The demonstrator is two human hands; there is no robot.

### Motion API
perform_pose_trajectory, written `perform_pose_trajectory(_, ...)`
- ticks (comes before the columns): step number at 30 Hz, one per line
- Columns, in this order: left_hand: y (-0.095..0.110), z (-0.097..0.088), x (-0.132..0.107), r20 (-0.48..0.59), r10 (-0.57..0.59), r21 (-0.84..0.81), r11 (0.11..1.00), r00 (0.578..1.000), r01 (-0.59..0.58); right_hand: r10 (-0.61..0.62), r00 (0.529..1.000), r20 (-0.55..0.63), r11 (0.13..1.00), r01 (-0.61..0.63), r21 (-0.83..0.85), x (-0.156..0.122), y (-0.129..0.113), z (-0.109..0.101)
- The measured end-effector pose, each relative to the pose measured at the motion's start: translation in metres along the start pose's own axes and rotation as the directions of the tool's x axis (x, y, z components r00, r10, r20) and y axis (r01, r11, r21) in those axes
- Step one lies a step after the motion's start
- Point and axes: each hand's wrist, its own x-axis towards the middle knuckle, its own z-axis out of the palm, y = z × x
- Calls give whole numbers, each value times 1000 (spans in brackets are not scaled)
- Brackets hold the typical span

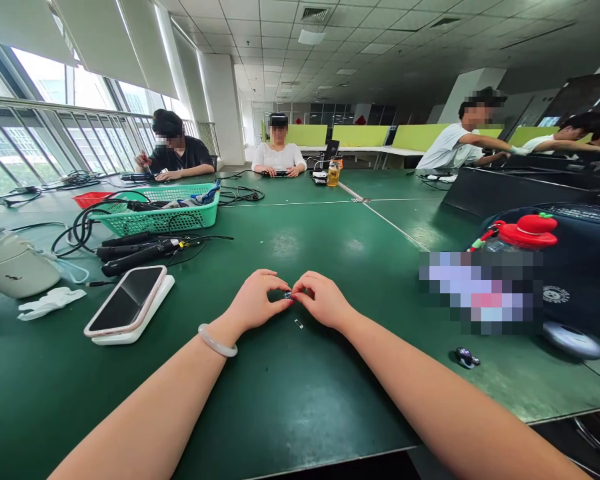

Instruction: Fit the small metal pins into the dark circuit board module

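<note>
Over the green table point(305, 407), my left hand point(253, 301) pinches a tiny dark-and-white piece point(287, 295) between thumb and fingertips. Its exact kind is too small to make out. My right hand point(323, 300) meets it from the other side, fingertips pressed together on the edge of the same piece. Just below the hands, a small white strip with a dark end point(299, 324) lies flat on the table. A pale bangle point(217, 341) circles my left wrist.
Left: a phone point(129, 300) on a white box, a crumpled tissue point(53, 303), a cream pouch point(17, 267), black handheld devices point(140, 257), a green basket point(165, 213) with cables. Right: a small black object point(466, 358), a grey rounded case point(573, 341), a red-lidded bottle point(527, 233), a dark bag point(585, 267). Several people sit or reach farther back.
</note>
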Motion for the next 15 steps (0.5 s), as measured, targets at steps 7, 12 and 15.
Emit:
perform_pose_trajectory(7,-5,-1,0,-56,-106,29,994,993,108,55,998,11,998,-55,-11,0,0,-1)
perform_pose_trajectory(12,-19,-2,1,-110,-242,79,965,964,251,-131,973,190,966,168,-196,-2,-2,6)
perform_pose_trajectory(15,-21,-2,1,-110,-261,75,960,959,270,-151,961,233,943,211,-257,-2,-3,11)
